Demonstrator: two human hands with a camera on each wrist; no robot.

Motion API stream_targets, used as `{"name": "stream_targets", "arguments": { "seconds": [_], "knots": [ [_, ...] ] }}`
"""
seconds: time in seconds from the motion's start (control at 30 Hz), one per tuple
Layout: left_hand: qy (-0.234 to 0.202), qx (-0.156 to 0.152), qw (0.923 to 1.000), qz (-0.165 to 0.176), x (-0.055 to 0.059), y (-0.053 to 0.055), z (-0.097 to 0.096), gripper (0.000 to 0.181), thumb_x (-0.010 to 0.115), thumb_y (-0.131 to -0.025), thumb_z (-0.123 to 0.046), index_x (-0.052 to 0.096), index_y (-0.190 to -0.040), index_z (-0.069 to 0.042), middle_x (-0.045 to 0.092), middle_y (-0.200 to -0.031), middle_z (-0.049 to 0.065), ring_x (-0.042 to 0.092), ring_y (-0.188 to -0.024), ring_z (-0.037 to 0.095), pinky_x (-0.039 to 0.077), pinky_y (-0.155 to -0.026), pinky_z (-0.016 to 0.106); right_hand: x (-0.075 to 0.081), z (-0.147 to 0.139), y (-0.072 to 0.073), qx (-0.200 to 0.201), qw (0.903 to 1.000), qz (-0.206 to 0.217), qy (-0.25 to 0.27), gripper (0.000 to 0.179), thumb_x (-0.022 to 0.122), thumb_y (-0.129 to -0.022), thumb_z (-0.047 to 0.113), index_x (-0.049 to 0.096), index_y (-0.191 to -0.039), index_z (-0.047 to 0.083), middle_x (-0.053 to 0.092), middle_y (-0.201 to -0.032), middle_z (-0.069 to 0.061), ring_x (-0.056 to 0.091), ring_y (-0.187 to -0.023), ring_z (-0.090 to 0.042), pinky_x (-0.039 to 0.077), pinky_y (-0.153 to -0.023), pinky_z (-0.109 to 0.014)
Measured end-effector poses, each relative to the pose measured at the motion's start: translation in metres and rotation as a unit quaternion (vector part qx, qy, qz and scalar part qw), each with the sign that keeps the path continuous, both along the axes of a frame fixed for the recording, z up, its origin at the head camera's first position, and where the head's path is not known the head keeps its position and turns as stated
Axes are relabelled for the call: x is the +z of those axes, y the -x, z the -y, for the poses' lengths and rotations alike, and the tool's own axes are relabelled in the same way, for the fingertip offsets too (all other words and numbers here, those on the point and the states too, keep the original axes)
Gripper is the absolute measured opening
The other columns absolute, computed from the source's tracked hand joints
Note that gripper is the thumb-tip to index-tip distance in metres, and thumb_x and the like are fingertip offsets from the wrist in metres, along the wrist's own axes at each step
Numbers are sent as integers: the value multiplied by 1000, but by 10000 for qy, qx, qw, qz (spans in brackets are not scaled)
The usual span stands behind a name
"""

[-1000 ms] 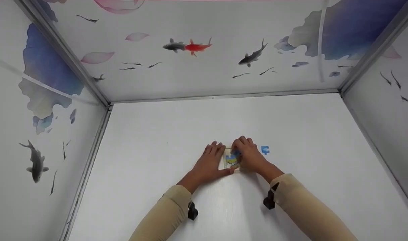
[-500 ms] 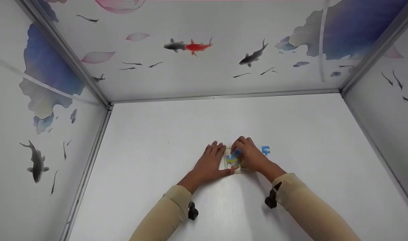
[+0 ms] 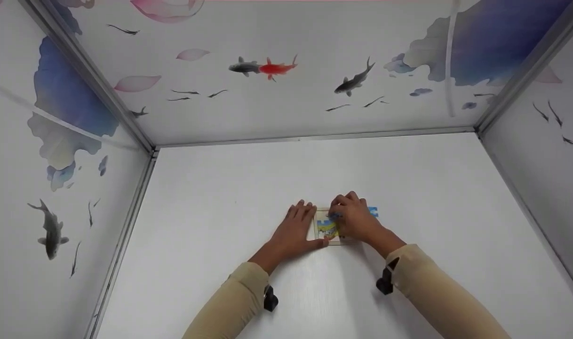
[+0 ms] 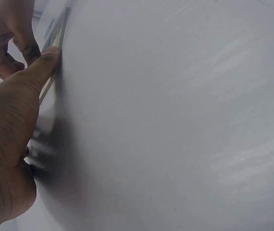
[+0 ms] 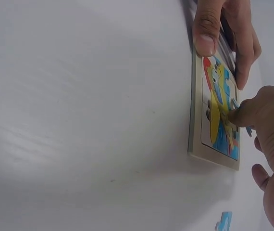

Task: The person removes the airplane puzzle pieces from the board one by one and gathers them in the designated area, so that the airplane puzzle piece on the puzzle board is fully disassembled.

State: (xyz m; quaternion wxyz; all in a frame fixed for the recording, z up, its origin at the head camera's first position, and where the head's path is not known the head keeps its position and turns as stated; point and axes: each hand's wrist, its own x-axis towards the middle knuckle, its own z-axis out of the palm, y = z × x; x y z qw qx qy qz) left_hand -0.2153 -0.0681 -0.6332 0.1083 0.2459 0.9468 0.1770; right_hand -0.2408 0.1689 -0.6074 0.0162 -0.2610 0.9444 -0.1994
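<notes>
A booth is suggested: the white counter (image 3: 211, 188) is walled on three sides by printed, metal-framed panels (image 3: 291, 110).

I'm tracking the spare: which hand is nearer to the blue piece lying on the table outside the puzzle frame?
Right. The right hand is at the puzzle frame, on the side toward the loose blue piece; the left hand is farther off, at the frame's opposite edge.

Can't find any words, numbers or signs to read. Can't see letters on the puzzle board (image 5: 216, 115), at the right of the right wrist view, or on the back wall (image 3: 296, 108), across the top of the head view.
</notes>
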Motion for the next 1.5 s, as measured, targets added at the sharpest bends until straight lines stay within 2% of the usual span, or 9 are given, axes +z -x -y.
{"name": "stream_targets", "arguments": {
  "seconds": [0.2, 0.43, 0.67, 0.93, 1.2, 1.5],
  "knots": [
    [-15, 0, 10000, -35, 0, 0, -1, 107, 56, -102, -79, 26, -177, -10, 29, -183, 10, 16, -174, 32, 17, -142, 49, 3, -14, 2, -169, 9998, 86, 115, 24, 78, -99, 3, 85, -120, 12, 72, -129, -4, 56, -121, -31, 49, -99, -62],
    [47, 84, 10000, 9, -1, 0, -2, 107, 56, -101, -80, 25, -177, -11, 28, -184, 8, 15, -175, 31, 16, -142, 48, 8, -38, 3, -357, 9988, 186, 286, 20, 81, -98, 4, 86, -116, 11, 74, -128, -6, 56, -120, -33, 47, -99, -65],
    [141, 105, 9998, 15, -4, 0, -3, 107, 54, -101, -81, 24, -178, -13, 27, -185, 6, 15, -175, 29, 17, -142, 46, 10, -64, 4, -457, 9984, 2, 334, 21, 80, -96, -2, 87, -113, 9, 76, -126, -9, 58, -118, -37, 50, -93, -67],
    [91, 68, 9999, -21, -5, 1, -2, 108, 55, -101, -81, 25, -177, -12, 27, -184, 8, 15, -175, 30, 16, -142, 47, 12, -96, 4, -754, 9959, 192, 460, 25, 78, -95, -6, 86, -114, 8, 75, -128, -13, 57, -120, -40, 47, -94, -68],
    [94, 96, 9999, 18, -5, 0, -2, 108, 57, -101, -80, 24, -177, -12, 28, -184, 7, 15, -175, 30, 16, -142, 47, 7, -123, 3, -1012, 9929, 274, 560, 22, 76, -95, -6, 85, -111, 7, 75, -128, -15, 57, -119, -42, 48, -95, -70],
    [57, 104, 9999, 43, -2, 0, -2, 106, 57, -101, -79, 25, -177, -12, 28, -184, 7, 15, -175, 30, 15, -142, 46, -1, -137, 2, -1132, 9913, 450, 506, 20, 75, -97, -4, 85, -110, 8, 75, -128, -16, 56, -119, -43, 46, -95, -71]
  ]
}}
